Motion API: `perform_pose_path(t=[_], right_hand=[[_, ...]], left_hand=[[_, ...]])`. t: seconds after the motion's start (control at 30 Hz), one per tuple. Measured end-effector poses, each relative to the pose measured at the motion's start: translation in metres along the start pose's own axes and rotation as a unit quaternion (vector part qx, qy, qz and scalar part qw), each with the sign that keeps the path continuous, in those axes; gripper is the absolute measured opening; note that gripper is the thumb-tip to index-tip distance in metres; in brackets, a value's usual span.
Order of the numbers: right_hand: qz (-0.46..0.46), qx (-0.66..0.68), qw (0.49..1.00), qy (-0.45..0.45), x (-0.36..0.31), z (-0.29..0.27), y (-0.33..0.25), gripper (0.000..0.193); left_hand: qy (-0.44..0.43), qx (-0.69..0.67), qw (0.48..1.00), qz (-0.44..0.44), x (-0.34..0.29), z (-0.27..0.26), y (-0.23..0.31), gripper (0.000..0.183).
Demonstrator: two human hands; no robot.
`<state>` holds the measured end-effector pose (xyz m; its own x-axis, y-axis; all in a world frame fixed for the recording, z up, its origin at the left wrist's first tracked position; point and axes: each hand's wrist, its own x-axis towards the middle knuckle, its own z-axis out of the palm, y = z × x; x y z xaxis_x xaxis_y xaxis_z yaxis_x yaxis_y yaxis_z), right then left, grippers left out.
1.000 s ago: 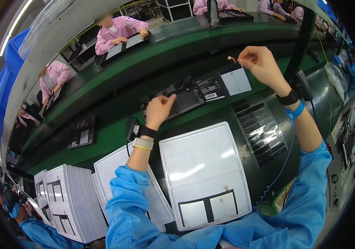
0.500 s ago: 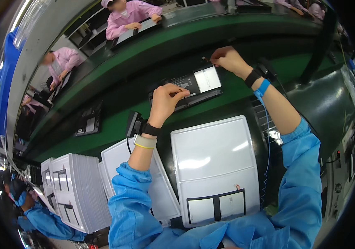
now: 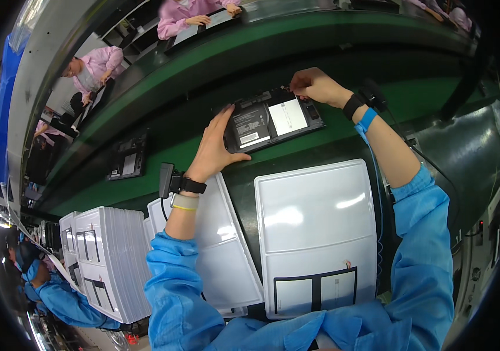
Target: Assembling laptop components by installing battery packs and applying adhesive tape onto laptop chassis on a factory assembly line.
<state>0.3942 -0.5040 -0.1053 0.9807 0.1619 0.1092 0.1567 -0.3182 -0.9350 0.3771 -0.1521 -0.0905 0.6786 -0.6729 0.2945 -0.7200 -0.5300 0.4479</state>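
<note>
An opened flat electronic device [image 3: 273,139], dark and tablet-like, lies on the green work surface. Inside it are a black labelled battery section [image 3: 250,124] and a bright white panel [image 3: 288,116]. My left hand [image 3: 214,146] is spread along the device's left edge, thumb at the near corner, fingers apart. At the far right corner, my right hand [image 3: 314,88] has its fingertips pinched together beside a small coppery piece [image 3: 285,88]. What lies between those fingertips is too small to make out.
Nearest me lies a white plastic tray [image 3: 317,205] holding a black-framed pair of white panels [image 3: 315,292]. Another tray [image 3: 221,234] sits left of it, beside a tall tray stack [image 3: 124,263]. A second dark device [image 3: 127,158] rests at left. Co-workers in pink [image 3: 101,61] sit across the line.
My left hand has moved from above the device to its left edge and spread its fingers. My right hand has come slightly lower and closer to the far right corner.
</note>
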Motion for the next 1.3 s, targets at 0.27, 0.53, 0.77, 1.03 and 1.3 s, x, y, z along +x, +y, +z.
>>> perform_pose_path(t=[0.27, 0.53, 0.77, 1.03, 1.3], right_hand=[[-0.082, -0.165, 0.977, 0.107, -0.01, 0.029, -0.002, 0.007], [-0.182, -0.304, 0.933, 0.058, -0.05, 0.04, -0.015, 0.066], [-0.115, -0.354, 0.927, -0.04, -0.052, 0.039, -0.02, 0.105], [-0.152, -0.452, 0.877, -0.066, -0.057, 0.053, -0.013, 0.104], [-0.278, -0.463, 0.839, -0.064, -0.048, 0.104, -0.011, 0.071]], left_hand=[[-0.009, 0.007, 1.0, 0.003, -0.003, 0.0, -0.004, 0.109], [-0.05, -0.001, 0.999, 0.004, 0.001, -0.005, -0.006, 0.093], [-0.075, -0.024, 0.997, -0.005, 0.006, -0.009, -0.011, 0.093], [-0.135, 0.105, 0.985, 0.016, -0.019, 0.004, -0.021, 0.091], [-0.043, 0.21, 0.977, -0.01, -0.03, 0.034, -0.02, 0.091]])
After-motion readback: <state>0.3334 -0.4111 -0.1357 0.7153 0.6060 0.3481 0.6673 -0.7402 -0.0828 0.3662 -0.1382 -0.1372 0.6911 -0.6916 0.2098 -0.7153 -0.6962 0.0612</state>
